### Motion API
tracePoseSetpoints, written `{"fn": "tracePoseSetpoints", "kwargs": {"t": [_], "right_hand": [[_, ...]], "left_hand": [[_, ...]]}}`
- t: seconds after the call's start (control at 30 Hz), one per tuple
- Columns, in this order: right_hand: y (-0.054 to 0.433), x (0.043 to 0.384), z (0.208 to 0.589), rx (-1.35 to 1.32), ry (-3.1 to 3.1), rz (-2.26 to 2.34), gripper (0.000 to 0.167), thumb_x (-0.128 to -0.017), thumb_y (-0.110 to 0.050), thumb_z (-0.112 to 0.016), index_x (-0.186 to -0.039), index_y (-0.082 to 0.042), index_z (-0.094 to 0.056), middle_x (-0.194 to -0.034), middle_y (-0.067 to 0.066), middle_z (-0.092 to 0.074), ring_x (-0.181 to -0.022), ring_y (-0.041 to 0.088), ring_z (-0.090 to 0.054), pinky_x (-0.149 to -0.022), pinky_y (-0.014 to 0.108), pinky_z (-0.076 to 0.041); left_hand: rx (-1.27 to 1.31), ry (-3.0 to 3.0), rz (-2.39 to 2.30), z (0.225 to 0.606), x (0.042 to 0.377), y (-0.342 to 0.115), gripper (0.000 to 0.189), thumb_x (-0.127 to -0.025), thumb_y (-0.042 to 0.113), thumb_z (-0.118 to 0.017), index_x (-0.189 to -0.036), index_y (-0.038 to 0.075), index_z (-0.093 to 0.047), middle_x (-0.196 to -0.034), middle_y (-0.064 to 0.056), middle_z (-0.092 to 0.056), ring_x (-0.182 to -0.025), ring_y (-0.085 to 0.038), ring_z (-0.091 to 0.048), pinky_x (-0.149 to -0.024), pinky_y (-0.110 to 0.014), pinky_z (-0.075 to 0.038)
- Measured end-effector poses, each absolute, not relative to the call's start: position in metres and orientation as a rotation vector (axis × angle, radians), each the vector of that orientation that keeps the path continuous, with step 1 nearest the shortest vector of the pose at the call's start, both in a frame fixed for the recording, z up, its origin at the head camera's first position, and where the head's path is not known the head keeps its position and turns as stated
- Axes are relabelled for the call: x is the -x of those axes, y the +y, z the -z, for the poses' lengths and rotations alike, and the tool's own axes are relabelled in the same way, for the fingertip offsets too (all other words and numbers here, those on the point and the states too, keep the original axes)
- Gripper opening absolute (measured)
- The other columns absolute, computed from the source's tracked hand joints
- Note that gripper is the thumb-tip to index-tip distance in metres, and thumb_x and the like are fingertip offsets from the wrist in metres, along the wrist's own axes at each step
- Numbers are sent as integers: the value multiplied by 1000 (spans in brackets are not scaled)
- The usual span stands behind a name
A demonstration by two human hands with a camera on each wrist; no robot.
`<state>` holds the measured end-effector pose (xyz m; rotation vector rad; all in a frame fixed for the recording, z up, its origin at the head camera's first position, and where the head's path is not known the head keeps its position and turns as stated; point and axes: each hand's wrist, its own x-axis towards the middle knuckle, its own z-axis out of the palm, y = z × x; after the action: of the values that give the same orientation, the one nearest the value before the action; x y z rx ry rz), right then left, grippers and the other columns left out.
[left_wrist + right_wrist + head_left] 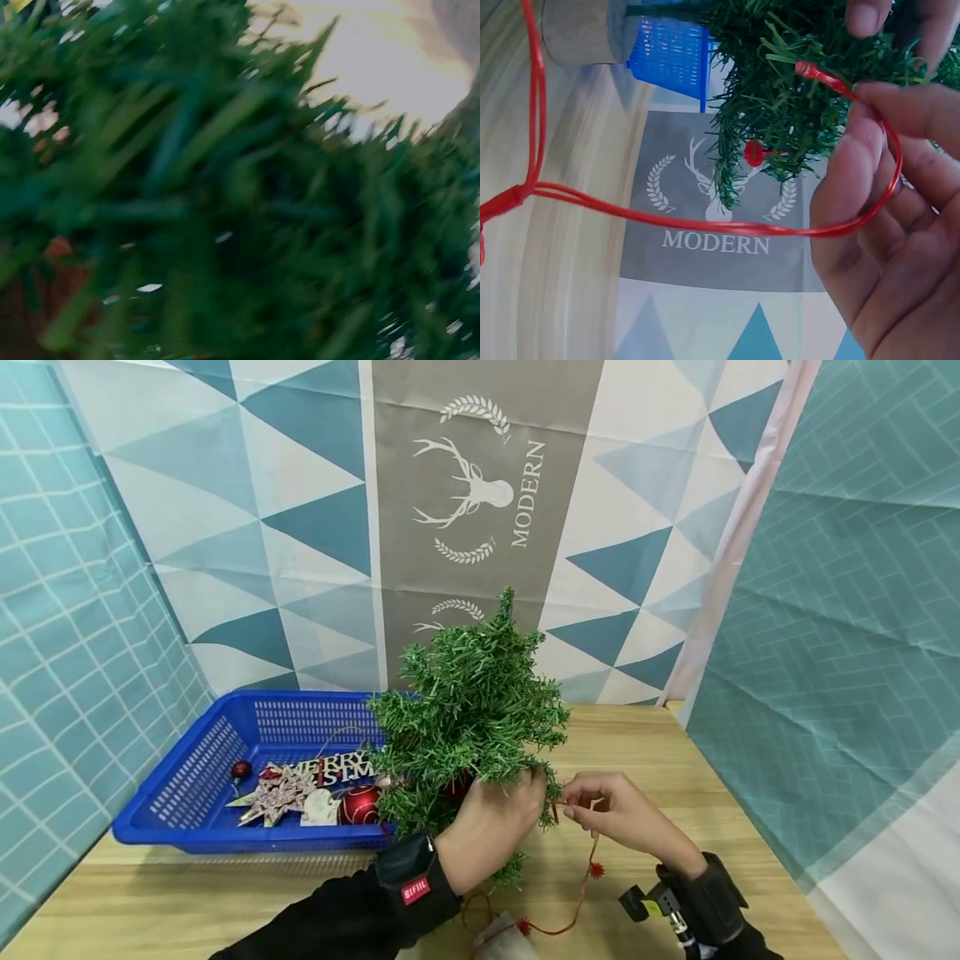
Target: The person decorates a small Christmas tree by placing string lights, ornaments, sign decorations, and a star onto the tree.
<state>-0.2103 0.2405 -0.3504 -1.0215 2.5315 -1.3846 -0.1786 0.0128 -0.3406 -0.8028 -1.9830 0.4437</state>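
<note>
A small artificial Christmas tree [472,710] stands in front of me on the wooden table. My left hand [498,818] reaches into its lower right branches, with most fingertips hidden in the green needles. Those needles fill the left wrist view, dark and blurred. Between thumb and fingers, my right hand [892,172] pinches a thin red cord [705,225] close beside the branches. The cord's end points into the needles, and the rest loops down to the table, carrying small red tufts [596,869]. Another red piece [754,153] shows among the branches.
Left of the tree sits a blue plastic basket [150,837] with a red bauble [360,806], a glittery star [277,795] and MERRY CHRISTMAS lettering [337,768]. A greyish tree base [585,30] shows in the right wrist view. Patterned cloths [315,510] hang behind and at both sides.
</note>
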Motion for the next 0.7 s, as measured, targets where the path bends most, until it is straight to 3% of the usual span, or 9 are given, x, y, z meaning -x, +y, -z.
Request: {"fn": "tracePoseSetpoints", "kwargs": {"t": [0.07, 0.13, 0.27, 0.33, 0.4, 0.5, 0.57, 0.67, 0.7], "right_hand": [[243, 208, 350, 997, 2517, 1378, 12, -92, -6, -62, -102, -5, -69, -82, 5, -61, -66, 15, -57, -48, 29, -50], [246, 207, 349, 971, 2508, 1360, 17, -91, -3, -63, -108, -3, -66, -85, 6, -62, -72, 14, -58, -52, 28, -50], [254, 207, 348, 921, 2520, 1292, 23, -90, -1, -62, -114, -2, -64, -88, 5, -64, -77, 15, -61, -58, 29, -51], [260, 207, 349, 909, 2532, 1257, 19, -91, -3, -62, -110, -2, -66, -89, 4, -66, -77, 14, -62, -61, 29, -52], [266, 208, 351, 932, 2540, 1230, 14, -94, -5, -60, -105, -4, -68, -89, 3, -67, -77, 16, -64, -64, 30, -53], [273, 208, 353, 985, 2472, 1236, 12, -97, -9, -54, -99, -6, -66, -87, 1, -66, -77, 17, -65, -68, 32, -53], [277, 208, 353, 1053, 2411, 1272, 13, -99, -8, -50, -100, -7, -63, -85, 1, -65, -76, 19, -65, -67, 32, -54], [278, 207, 347, 1193, 2322, 1378, 16, -99, 0, -47, -104, -6, -61, -81, 6, -63, -68, 21, -64, -59, 32, -53], [277, 207, 343, 1248, 2308, 1409, 19, -98, 4, -46, -106, -5, -61, -80, 7, -62, -65, 21, -63, -56, 32, -52]], "left_hand": [[824, -2016, -467, 343, 180, 11, 23, -85, 25, -68, -106, 18, -65, -72, 12, -58, -44, -2, -30, -44, -18, -34], [854, -2064, -474, 344, 180, 8, 17, -86, 26, -68, -101, 19, -63, -68, 11, -54, -45, -4, -29, -46, -20, -37], [899, -2119, -448, 342, 180, 1, 12, -88, 23, -67, -99, 20, -63, -80, 10, -62, -43, -6, -23, -46, -20, -36], [929, -2110, -422, 342, 179, -4, 10, -90, 21, -65, -100, 20, -63, -90, 10, -65, -45, -7, -18, -45, -20, -26], [972, -2107, -394, 342, 178, -11, 11, -96, 14, -53, -101, 20, -62, -95, 10, -67, -50, -9, -11, -49, -22, -16], [1030, -2072, -362, 343, 177, -22, 43, -105, 5, -24, -107, 21, -63, -104, 10, -68, -58, -12, -4, -59, -30, -8], [1060, -2033, -343, 345, 178, -28, 58, -104, 3, -8, -106, 21, -62, -104, 11, -68, -61, -13, -2, -61, -31, -7], [1086, -1982, -355, 345, 179, -36, 54, -105, 5, -3, -99, 18, -55, -103, 10, -68, -63, -13, -2, -62, -32, -7], [1090, -1974, -389, 346, 179, -40, 50, -104, 4, -3, -99, 17, -51, -106, 9, -67, -59, -8, -6, -63, -32, -7]]}}
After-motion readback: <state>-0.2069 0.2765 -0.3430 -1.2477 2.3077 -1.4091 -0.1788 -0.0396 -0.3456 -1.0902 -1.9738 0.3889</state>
